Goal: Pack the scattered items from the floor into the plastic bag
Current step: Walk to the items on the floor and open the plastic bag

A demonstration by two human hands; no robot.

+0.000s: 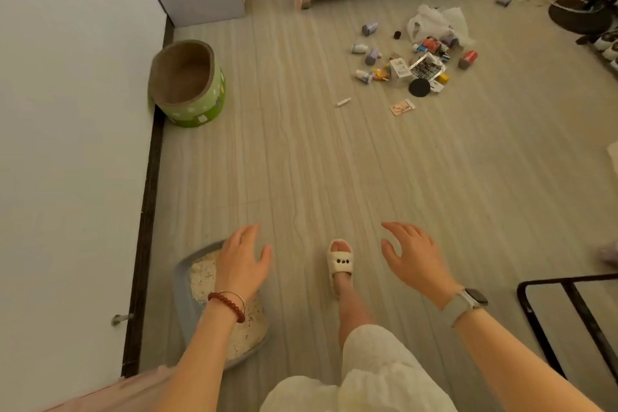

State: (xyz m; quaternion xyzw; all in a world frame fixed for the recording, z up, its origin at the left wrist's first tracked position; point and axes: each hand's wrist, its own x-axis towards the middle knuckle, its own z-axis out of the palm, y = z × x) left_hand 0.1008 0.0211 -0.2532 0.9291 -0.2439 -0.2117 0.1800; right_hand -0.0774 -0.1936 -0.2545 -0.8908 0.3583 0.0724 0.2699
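A crumpled white plastic bag (434, 22) lies on the floor far ahead, near the bed. Around it lie several small items: little bottles (372, 56), a red can (469, 59), a white box (400, 67), a black round lid (419, 87), a small tube (343, 102) and a flat card packet (401, 107). My left hand (241, 261) and my right hand (414, 256) hover low in the foreground, fingers apart, holding nothing. Both are far from the pile.
A green round cardboard tub (190, 84) stands by the left wall. A grey litter tray (192, 281) sits under my left hand. My slippered foot (340, 262) steps forward. A black metal frame (565, 311) is at the right, a fan base (580, 15) far right.
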